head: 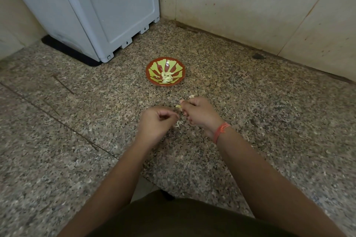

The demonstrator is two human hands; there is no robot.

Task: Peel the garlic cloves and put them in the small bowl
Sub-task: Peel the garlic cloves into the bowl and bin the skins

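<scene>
Garlic clove (178, 106), long axis left-right.

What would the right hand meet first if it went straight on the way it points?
Probably the small bowl; the right hand, pinching a garlic clove, points up-left toward it, though depth is unclear.

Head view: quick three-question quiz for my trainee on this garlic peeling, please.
1. True or false: the small bowl already holds peeled cloves.
2. Which hand grips the garlic clove? A) left hand B) right hand
3. Fill in: the orange thread band sits on the ____ wrist.

Key: 1 true; 2 B; 3 right.
</scene>
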